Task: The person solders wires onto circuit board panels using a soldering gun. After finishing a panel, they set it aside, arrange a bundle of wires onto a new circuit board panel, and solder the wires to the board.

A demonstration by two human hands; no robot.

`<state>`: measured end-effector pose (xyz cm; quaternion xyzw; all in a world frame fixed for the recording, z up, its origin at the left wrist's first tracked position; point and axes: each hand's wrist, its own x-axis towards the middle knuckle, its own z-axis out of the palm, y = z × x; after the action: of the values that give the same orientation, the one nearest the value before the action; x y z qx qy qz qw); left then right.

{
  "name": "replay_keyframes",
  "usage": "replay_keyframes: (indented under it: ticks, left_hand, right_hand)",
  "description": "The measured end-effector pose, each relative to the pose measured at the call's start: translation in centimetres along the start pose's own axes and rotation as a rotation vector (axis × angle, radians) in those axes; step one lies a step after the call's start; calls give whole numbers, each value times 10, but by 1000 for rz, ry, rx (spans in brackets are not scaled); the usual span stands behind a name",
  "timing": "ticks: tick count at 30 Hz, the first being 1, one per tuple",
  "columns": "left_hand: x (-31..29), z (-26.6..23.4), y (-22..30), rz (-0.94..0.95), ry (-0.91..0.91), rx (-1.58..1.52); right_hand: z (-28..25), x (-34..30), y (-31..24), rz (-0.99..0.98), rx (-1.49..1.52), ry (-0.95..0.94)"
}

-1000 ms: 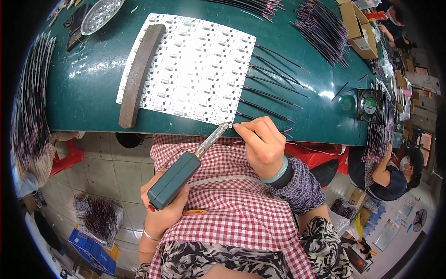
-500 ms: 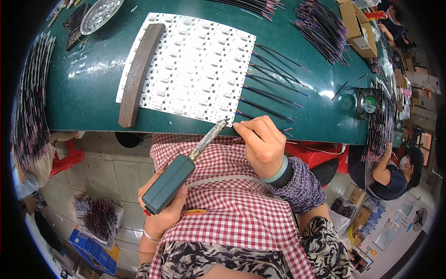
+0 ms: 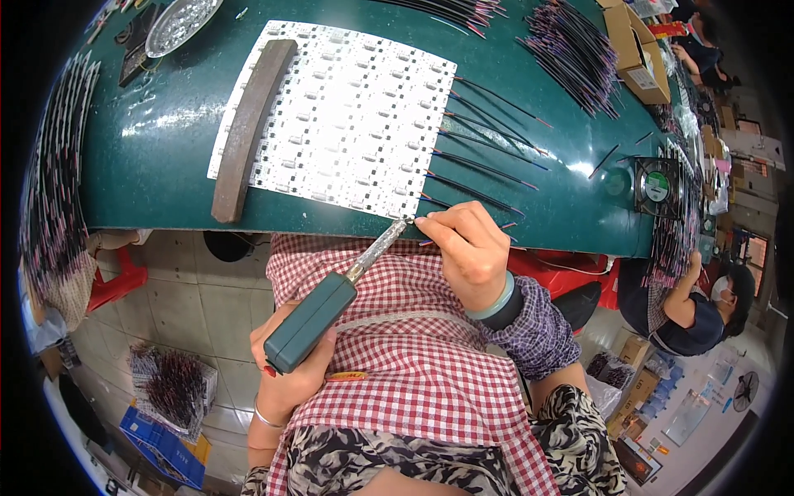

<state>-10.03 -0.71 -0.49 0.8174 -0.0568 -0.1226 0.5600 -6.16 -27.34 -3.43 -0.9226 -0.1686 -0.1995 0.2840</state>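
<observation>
My left hand [image 3: 285, 387] is closed round the dark green handle of a soldering iron [image 3: 313, 322]. The iron's metal barrel points up and right. Its tip meets the near right corner of a white circuit board panel [image 3: 343, 124] covered in small parts. At that same corner my right hand [image 3: 473, 252] is pinched shut, with what looks like a thin wire between thumb and forefinger, mostly hidden by the fingers. Several black-jacketed wires [image 3: 488, 158] run rightward from the panel's right edge, their ends red and blue. A dark brown bar [image 3: 252, 132] lies across the panel's left side.
A bundle of wires [image 3: 571, 58] and a cardboard box [image 3: 637, 54] occupy the far right of the green table [image 3: 157, 182]. Farther right stands a small black fan [image 3: 656, 187]. A shiny dish [image 3: 184, 25] sits far left. Long wires [image 3: 56, 165] hang over the left side. A co-worker [image 3: 703, 310] sits at right.
My left hand and the soldering iron have shifted slightly up and right. My right hand has barely moved and stays pinched at the panel's corner.
</observation>
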Motion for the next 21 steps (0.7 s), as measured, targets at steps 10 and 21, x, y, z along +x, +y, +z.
replay_keyframes:
  ticks: [10, 21]
  left_hand:
    - [-12, -5, -15, 98, 24, 74]
    - [-7, -6, -5, -271, 280, -449]
  right_hand:
    - [-3, 5, -4, -72, -86, -42]
    - [-39, 21, 7, 35, 1, -55]
